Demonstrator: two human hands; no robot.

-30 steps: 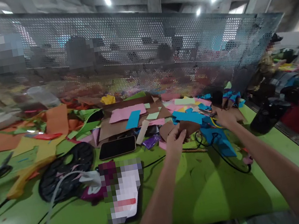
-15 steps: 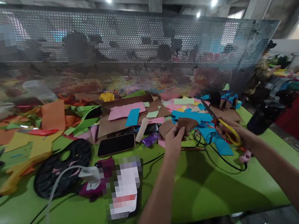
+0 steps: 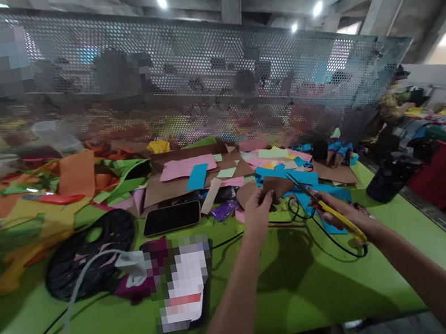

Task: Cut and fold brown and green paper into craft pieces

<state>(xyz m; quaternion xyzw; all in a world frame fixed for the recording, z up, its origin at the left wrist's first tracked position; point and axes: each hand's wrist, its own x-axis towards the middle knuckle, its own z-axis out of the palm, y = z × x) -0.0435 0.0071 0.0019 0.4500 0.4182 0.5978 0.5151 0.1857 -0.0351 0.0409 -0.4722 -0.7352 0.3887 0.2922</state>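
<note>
Between the thumb and fingers of my left hand (image 3: 257,207) is a piece of brown paper (image 3: 277,187), held above the green table (image 3: 314,295). My right hand (image 3: 346,214) is closed around yellow-handled scissors (image 3: 339,218). Their dark blades (image 3: 301,186) point up and left, with the tips close to the paper's right edge; whether they touch it I cannot tell. Blue paper strips (image 3: 289,175) lie behind and beneath both hands. A thin black cable (image 3: 327,245) loops under the scissors.
Left of my arm lie a dark phone (image 3: 172,218), a lit phone (image 3: 187,282), a black segmented tray (image 3: 91,253) and a yellow glue gun (image 3: 20,266). Colored paper scraps (image 3: 188,167) spread along the back, before a perforated metal screen (image 3: 208,83). A black object (image 3: 389,178) stands near the right edge.
My right hand has turned the scissors from pointing steeply upward to slanting left, bringing the blade tips nearer the brown paper. My left hand keeps its hold, almost unmoved.
</note>
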